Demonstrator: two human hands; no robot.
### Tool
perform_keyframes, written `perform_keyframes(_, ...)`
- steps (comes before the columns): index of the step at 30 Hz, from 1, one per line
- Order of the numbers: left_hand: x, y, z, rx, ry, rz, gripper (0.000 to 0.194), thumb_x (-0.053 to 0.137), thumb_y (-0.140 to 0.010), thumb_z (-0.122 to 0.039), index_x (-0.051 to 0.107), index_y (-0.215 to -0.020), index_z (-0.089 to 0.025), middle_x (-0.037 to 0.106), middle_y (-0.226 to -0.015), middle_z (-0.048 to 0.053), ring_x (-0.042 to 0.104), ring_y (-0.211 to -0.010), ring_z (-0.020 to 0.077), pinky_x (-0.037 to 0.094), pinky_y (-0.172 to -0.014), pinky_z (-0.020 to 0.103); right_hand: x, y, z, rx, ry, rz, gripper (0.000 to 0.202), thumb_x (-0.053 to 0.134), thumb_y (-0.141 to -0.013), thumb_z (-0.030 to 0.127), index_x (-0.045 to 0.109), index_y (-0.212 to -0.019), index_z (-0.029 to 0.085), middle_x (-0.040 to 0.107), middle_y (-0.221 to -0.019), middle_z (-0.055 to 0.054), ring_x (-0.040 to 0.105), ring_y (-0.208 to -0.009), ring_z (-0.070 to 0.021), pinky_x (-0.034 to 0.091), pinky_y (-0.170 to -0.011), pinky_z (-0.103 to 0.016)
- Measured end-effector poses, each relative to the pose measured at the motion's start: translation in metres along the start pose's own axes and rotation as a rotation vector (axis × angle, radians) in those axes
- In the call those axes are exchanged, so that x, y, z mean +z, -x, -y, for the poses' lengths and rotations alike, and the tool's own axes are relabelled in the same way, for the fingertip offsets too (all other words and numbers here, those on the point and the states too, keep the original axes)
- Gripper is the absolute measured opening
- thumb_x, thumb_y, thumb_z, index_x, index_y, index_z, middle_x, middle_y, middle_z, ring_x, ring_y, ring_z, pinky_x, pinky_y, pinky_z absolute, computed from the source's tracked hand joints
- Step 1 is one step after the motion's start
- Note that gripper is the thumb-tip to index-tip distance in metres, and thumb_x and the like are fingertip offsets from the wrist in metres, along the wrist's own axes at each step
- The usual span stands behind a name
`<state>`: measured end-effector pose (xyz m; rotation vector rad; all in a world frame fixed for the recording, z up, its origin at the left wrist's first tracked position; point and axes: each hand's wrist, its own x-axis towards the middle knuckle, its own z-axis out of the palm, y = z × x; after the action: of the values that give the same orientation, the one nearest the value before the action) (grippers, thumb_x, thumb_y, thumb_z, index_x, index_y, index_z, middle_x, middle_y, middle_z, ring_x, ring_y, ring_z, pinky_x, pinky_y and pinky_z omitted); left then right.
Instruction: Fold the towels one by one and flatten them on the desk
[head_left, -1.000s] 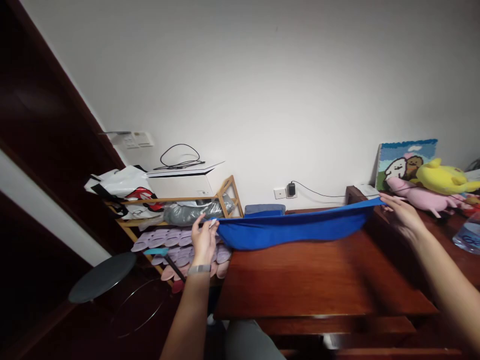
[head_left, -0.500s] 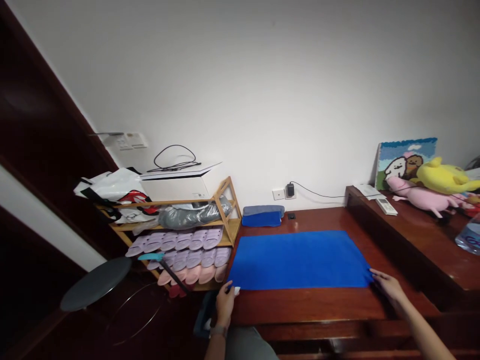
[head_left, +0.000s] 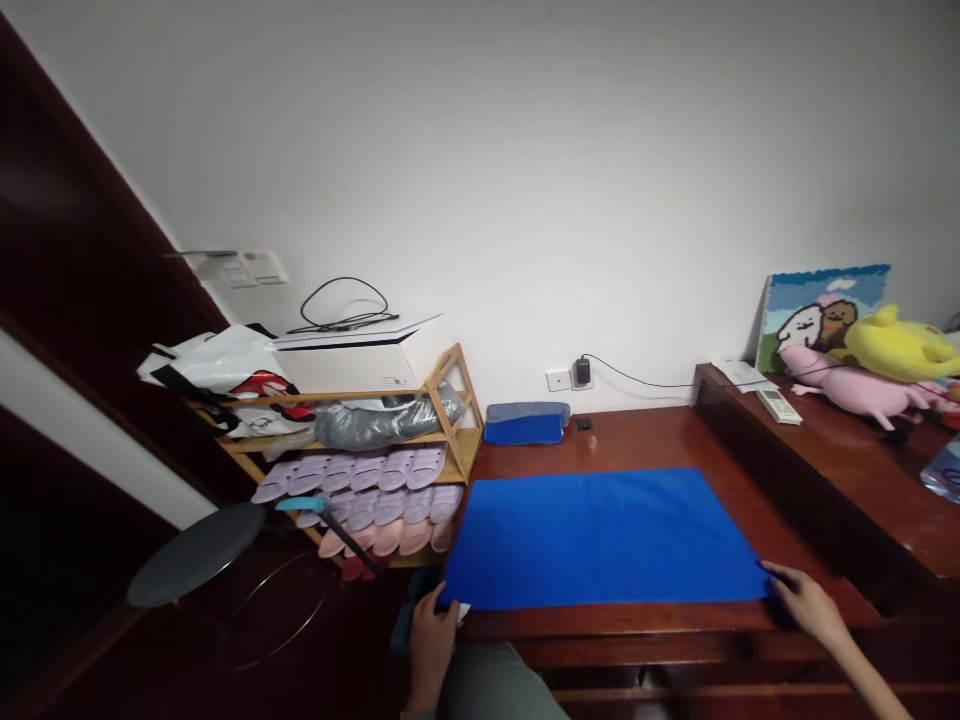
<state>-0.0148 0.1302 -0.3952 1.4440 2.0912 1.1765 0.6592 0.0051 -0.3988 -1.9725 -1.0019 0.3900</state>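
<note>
Both hands' fingers pinch near corners of the blue cloth [head_left: 604, 538]: left hand [head_left: 433, 632], right hand [head_left: 804, 603]

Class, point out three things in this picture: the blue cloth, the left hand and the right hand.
blue cloth [head_left: 600, 540], head view, middle of the flat fabric.
left hand [head_left: 433, 635], head view, back of the hand.
right hand [head_left: 806, 605], head view, back of the hand.

One spread blue cloth [head_left: 604, 540] lies on the bench [head_left: 637, 440], with two folded cloths [head_left: 525, 423] stacked behind. Two plush toys [head_left: 877, 370] sit right. Two hands [head_left: 431, 640] show.
</note>
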Motion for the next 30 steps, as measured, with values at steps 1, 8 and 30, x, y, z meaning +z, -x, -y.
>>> perform_keyframes(1,-0.001,0.003,0.001,-0.004,0.04,0.023,0.053,0.056,-0.073,-0.045,0.075,-0.109,-0.013,0.071,-0.118,0.018,0.076,-0.078,0.029,0.065,-0.082,0.045,0.001,0.002,-0.005,-0.021,0.014,-0.002,0.041,0.055,-0.051,0.059,0.08,-0.067,0.03,0.082,-0.085,-0.009,0.077,-0.092,-0.044,0.06,-0.08,-0.051)
perform_keyframes(8,-0.008,0.021,0.01,-0.037,0.114,0.081,0.059,0.057,-0.07,-0.056,0.075,-0.108,-0.014,0.064,-0.126,0.019,0.075,-0.076,0.0299,0.065,-0.079,0.048,0.001,0.017,-0.029,-0.116,0.069,-0.005,0.043,0.054,-0.06,0.063,0.079,-0.072,0.031,0.082,-0.091,-0.01,0.077,-0.094,-0.0404,0.061,-0.085,-0.05)
perform_keyframes(30,0.006,0.042,-0.017,0.506,-0.42,0.252,0.055,0.042,-0.102,-0.043,0.056,-0.152,-0.026,0.05,-0.162,0.009,0.043,-0.151,0.0328,0.036,-0.123,0.055,0.084,0.028,-0.004,-0.39,0.451,0.013,0.061,0.038,-0.084,0.062,0.071,-0.132,0.042,0.065,-0.147,-0.002,0.048,-0.146,-0.0402,0.041,-0.116,-0.064)
